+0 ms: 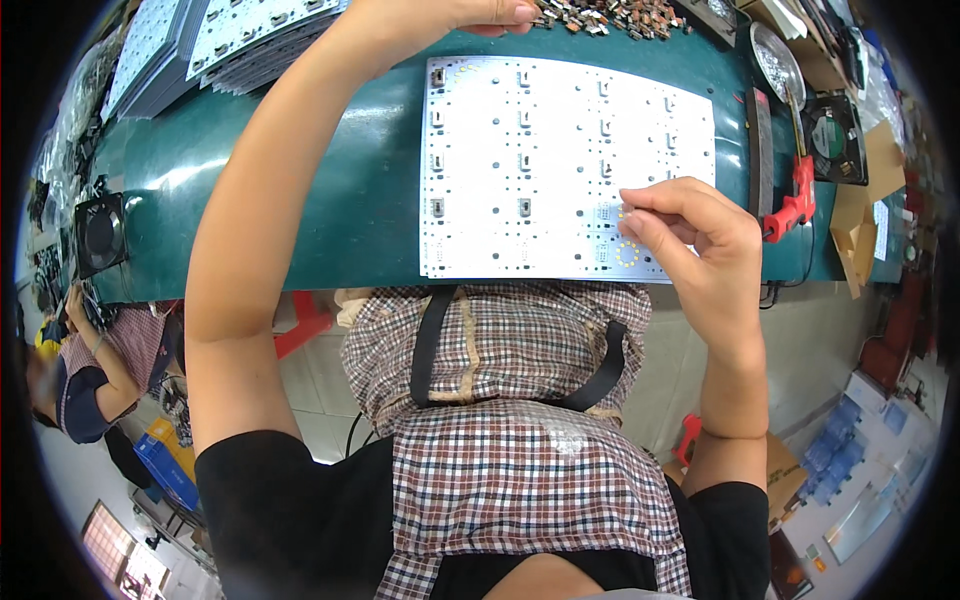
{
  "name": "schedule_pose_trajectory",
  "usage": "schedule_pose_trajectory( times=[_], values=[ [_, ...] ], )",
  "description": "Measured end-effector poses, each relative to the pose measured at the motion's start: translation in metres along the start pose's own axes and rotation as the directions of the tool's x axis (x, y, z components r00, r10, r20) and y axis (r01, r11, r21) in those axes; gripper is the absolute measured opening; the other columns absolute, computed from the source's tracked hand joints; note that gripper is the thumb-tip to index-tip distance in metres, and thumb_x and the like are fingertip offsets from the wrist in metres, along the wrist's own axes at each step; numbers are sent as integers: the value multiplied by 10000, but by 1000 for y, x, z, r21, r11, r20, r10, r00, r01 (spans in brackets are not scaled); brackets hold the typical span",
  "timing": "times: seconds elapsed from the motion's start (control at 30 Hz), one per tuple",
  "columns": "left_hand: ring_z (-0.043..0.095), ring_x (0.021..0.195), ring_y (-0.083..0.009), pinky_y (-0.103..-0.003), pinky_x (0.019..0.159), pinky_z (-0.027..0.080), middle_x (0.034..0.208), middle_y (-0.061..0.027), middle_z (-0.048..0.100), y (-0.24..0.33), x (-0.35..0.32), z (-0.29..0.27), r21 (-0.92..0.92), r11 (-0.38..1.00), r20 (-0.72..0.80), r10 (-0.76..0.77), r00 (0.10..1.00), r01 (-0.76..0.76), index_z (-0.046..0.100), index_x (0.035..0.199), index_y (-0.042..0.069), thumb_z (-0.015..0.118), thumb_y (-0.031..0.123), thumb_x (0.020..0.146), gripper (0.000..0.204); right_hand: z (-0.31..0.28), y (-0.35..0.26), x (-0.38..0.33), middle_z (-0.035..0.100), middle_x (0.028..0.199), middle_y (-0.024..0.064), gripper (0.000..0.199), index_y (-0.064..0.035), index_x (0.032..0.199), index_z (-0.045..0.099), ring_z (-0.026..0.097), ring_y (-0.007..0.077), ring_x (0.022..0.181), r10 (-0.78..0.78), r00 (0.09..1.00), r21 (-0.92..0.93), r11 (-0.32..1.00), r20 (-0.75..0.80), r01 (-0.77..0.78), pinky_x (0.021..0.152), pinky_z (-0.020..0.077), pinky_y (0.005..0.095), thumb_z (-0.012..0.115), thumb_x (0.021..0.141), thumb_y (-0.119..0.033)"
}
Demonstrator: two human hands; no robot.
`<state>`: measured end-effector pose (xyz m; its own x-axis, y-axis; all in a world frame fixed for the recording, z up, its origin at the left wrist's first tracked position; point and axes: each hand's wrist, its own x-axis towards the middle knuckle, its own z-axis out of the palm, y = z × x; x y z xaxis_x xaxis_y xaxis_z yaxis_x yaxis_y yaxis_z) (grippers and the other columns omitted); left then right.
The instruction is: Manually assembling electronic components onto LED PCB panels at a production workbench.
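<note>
A white circuit board panel (470, 135) lies on the green table in front of me. Small slide switches (525, 207) sit on it in rows, thickest on its left and upper parts. My right hand (700, 230) is over the panel's lower right, thumb and forefinger pinched close to the surface; whatever lies between the tips is too small to make out. Beyond the panel's far edge, my left hand (480, 14) reaches to a heap of loose small switches (615, 15). Its fingers are closed together at the heap's left edge, and their contents are hidden.
Stacks of white panels (155, 50) stand at the far left. On the right are a red-handled soldering iron (795, 200), a metal dish (777, 60), a black fan (833, 138) and an open cardboard box (858, 235). Another fan (101, 234) and a co-worker (100, 370) are at left.
</note>
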<state>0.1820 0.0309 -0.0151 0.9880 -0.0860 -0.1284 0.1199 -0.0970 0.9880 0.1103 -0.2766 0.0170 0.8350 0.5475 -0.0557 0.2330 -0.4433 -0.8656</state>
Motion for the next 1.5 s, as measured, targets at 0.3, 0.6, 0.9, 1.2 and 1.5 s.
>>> schedule_pose_trajectory(
  times=[0.3, 0.6, 0.9, 1.2, 1.5],
  values=[
    [724, 920, -127, -258, 818, 592, 992, -85, 759, 17, -53, 14, -45, 997, -33, 63, 997, -65, 711, 1096, -35, 769, 40, 921, 199, 0, -2, 2, 732, 984, 112, 206, 85, 1099, 718, 757, 169, 883, 11, 1000, -105, 994, 17, -9, 792, 597, 253, 680, 897, 100],
    [761, 885, -210, -308, 755, 602, 946, -132, 765, 13, -107, 19, -220, 972, -69, -102, 992, 85, 735, 1041, -14, 765, 58, 907, 155, 4, 6, 2, 717, 877, 99, 187, 16, 1037, 756, 704, 174, 738, -127, 992, -254, 959, 13, 126, 670, 562, 279, 743, 851, 39],
    [772, 927, -189, -262, 765, 624, 1049, -151, 766, -10, -140, 7, -4, 998, -48, 57, 997, -57, 706, 1169, 9, 722, 127, 962, 239, 4, 6, -2, 675, 868, 70, 215, 11, 1037, 777, 647, 132, 747, -167, 986, -422, 893, 14, 157, 664, 523, 252, 742, 837, 83],
    [769, 918, -196, -270, 792, 621, 1037, -152, 759, -7, -157, 15, -35, 995, -68, 94, 993, -97, 711, 1143, -21, 740, 83, 932, 236, 9, 10, -1, 662, 825, 99, 149, 5, 978, 757, 637, 214, 662, -270, 963, -517, 824, 1, 232, 595, 504, 323, 757, 833, 40],
    [767, 902, -178, -260, 784, 617, 1006, -139, 760, -11, -166, 16, -42, 982, -40, 183, 982, -184, 715, 1117, -14, 738, 58, 925, 206, 7, 14, 1, 659, 822, 88, 163, 3, 989, 766, 631, 189, 669, -259, 966, -454, 861, -1, 230, 585, 485, 297, 761, 832, 46]
  ],
)
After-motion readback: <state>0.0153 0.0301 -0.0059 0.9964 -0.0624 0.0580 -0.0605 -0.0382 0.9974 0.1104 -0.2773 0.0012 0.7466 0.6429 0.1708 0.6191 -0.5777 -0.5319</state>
